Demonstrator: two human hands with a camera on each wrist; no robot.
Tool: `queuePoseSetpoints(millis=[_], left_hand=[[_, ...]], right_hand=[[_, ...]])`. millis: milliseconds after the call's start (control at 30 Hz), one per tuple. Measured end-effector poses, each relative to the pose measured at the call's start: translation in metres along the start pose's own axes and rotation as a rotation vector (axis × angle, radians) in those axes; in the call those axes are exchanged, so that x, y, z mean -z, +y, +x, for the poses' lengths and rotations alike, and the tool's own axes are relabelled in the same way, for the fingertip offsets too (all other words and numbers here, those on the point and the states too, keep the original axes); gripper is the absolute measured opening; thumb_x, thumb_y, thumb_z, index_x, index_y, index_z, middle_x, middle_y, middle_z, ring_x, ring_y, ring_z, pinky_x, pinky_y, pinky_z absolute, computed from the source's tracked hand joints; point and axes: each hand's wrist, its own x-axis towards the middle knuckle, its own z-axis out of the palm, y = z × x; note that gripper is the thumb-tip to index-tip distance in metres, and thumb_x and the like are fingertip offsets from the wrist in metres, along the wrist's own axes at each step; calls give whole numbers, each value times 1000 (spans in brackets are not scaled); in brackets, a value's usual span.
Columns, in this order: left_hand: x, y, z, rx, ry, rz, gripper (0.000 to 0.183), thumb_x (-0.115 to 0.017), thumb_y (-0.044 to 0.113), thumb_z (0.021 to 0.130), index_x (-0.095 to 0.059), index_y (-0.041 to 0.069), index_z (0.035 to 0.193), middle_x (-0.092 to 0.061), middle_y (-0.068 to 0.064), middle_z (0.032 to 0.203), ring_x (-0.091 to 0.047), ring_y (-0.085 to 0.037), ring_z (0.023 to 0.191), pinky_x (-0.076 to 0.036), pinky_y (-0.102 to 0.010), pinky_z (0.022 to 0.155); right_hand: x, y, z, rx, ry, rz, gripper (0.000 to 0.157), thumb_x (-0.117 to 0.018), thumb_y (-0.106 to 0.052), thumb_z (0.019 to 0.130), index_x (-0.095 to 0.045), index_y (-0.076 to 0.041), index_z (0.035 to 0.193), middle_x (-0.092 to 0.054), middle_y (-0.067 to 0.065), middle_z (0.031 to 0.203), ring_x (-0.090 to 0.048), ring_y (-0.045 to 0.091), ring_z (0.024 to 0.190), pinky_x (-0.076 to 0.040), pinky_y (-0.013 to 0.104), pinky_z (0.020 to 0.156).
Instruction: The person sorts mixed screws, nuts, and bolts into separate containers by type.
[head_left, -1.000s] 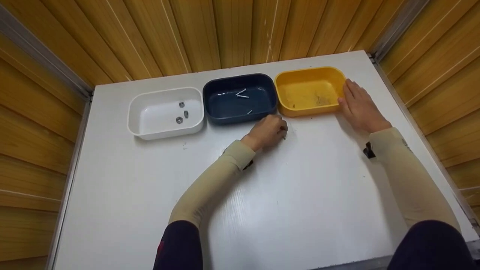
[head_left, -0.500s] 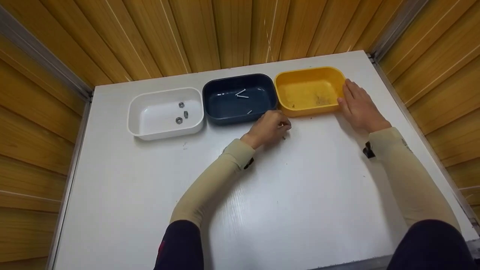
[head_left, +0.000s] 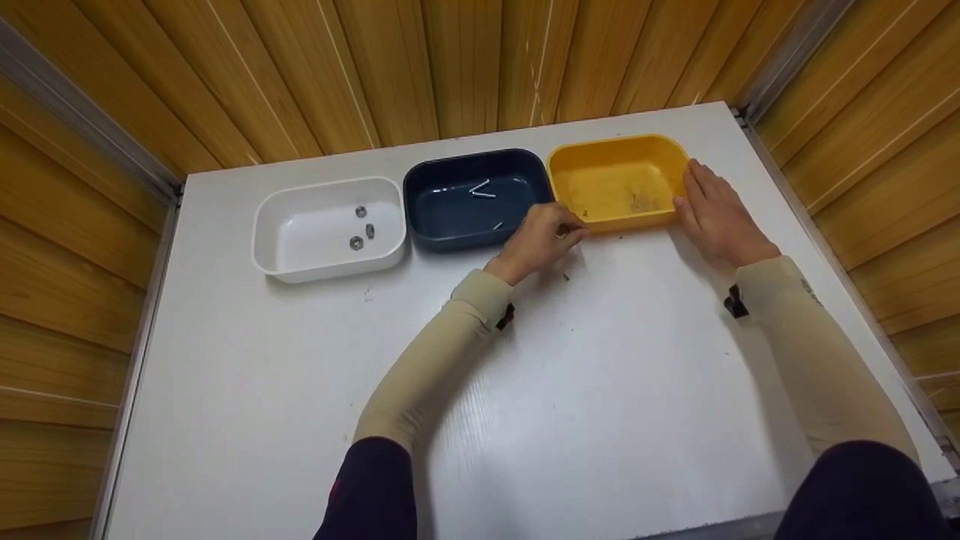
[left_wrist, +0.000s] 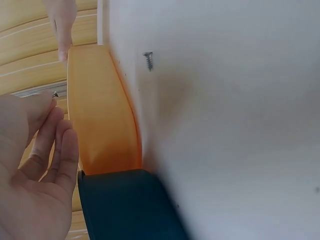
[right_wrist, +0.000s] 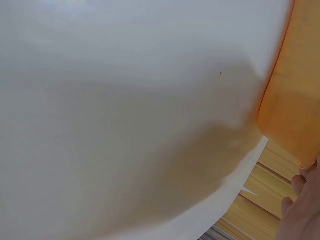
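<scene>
My left hand (head_left: 538, 238) is raised over the near left corner of the yellow bin (head_left: 626, 223). Between its thumb and forefinger it pinches a small screw (left_wrist: 55, 94), of which only the head end shows in the left wrist view. Another short screw (left_wrist: 148, 61) lies on the white table, in front of the yellow bin. My right hand (head_left: 721, 217) rests with straight fingers against the right end of that bin. A small dark bit (head_left: 586, 214) and a greyish patch are on the bin's floor, too small to make out.
The dark blue bin (head_left: 457, 242) stands left of the yellow one, with slim silver screws (head_left: 484, 195) inside. Further left, a white bin (head_left: 322, 267) holds three metal nuts (head_left: 357, 242). Wood-look panels (head_left: 465, 67) enclose the table (head_left: 600, 405) at the back and sides.
My left hand has risen from the table and moved forward to the yellow bin's rim with the screw. The screw left on the table now shows clearly. My right hand has stayed put.
</scene>
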Motion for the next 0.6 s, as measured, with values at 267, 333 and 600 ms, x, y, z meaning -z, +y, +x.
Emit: queuePoseSetpoints(millis=[267, 333, 600], left_hand=[[4, -2, 14, 91, 0, -82, 21, -72, 17, 104, -83, 5, 116, -76, -7, 109, -65, -12, 96, -56, -16, 87], [4, -3, 18, 108, -1, -91, 21, -72, 18, 104, -83, 5, 117, -76, -6, 110, -65, -12, 96, -56, -16, 88], [6, -4, 34, 147, 14, -89, 22, -71, 21, 105, -83, 8, 118, -74, -2, 109, -62, -10, 94, -55, -16, 83]], right_hand=[[-1, 0, 1, 33, 22, 8, 78, -16, -55, 115, 5, -5, 170, 13, 9, 181, 6, 37, 167, 4, 53, 135], [-1, 0, 1, 51, 31, 9, 78, -18, -53, 115, 2, 0, 170, 10, 14, 181, 4, 39, 167, 4, 54, 135], [-1, 1, 2, 57, 26, 9, 78, -17, -53, 115, 4, -1, 170, 10, 15, 180, 3, 40, 167, 3, 55, 135]])
